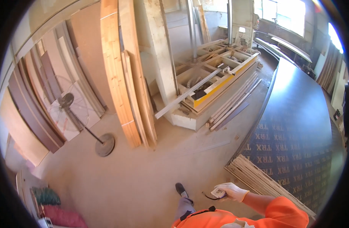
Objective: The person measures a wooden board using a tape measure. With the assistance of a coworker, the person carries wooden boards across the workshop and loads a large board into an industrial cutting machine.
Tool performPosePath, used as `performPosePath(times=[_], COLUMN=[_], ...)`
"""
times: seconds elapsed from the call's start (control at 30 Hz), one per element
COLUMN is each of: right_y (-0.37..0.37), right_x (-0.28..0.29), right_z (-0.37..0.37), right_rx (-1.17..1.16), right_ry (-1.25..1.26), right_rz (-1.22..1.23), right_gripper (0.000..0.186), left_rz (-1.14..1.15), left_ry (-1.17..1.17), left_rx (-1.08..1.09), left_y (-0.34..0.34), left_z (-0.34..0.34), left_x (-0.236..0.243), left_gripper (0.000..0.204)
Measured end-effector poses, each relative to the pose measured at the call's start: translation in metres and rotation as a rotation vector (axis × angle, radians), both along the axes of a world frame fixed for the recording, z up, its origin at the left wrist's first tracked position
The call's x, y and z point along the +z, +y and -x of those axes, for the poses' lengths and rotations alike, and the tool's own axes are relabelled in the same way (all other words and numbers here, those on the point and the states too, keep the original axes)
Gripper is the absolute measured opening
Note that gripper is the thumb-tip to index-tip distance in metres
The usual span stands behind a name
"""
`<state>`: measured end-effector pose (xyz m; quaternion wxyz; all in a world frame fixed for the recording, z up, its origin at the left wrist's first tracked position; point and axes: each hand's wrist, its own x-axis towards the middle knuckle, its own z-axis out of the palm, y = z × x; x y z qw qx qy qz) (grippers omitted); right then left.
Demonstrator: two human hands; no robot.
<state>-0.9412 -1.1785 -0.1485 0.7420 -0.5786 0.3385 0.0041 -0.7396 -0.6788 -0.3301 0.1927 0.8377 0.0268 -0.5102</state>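
Observation:
My right hand (235, 192) wears a white glove and holds a small white device (218, 192) with a dark cord or strap hanging from it; the device's exact kind is too small to tell. It is at the lower middle right, beside a long stack of thin wooden strips or sheets (265, 183) that lies along the left edge of a large dark, glossy printed board (292, 117). My left hand is not in view. My orange top and one dark shoe (179, 189) show below, on the dusty floor.
A pedestal fan (104, 144) stands left, before leaning boards (45, 102). Tall timber planks (119, 72) lean beside a white post (159, 49). Behind is a low machine frame (216, 89) with strips (235, 102) along it. Green and red bundles (62, 216) lie at lower left.

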Motion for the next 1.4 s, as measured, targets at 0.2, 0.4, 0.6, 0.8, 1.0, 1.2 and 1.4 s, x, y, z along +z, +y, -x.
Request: performPosePath(times=[0.2,0.4,0.6,0.8,1.0,1.2,1.4], right_y=[-0.105,-0.256,-0.470,-0.725,-0.876,-0.914,-0.892], right_x=[0.050,0.028,-0.038,-0.128,-0.162,-0.184,-0.168], right_z=[-0.101,-0.147,-0.238,-0.345,-0.453,-0.493,-0.459], right_rx=[-0.490,-0.989,-1.118,-1.069,-1.099,-0.948,-0.773], right_ry=[0.058,-0.024,-0.042,0.031,0.087,0.310,0.812], right_rz=[-0.198,-0.111,-0.105,-0.049,0.007,0.207,0.633], right_gripper=[0.028,0.065,0.067,0.044,0.043,0.052,0.063], left_rz=[0.226,0.519,0.300,0.013,-0.034,0.028,0.075], left_ry=[-0.727,-0.261,-0.393,-0.159,-0.084,-0.092,-0.088], left_rx=[-1.123,0.189,0.126,0.111,0.208,0.443,0.067], left_y=[-0.154,-0.396,-0.445,-0.464,-0.589,-0.659,-0.654], left_z=[-0.237,-0.409,-0.440,-0.314,-0.300,-0.327,-0.313], left_x=[-0.059,0.072,0.084,0.074,0.159,0.195,0.179], left_gripper=[0.042,0.048,0.046,0.033,0.032,0.032,0.035])
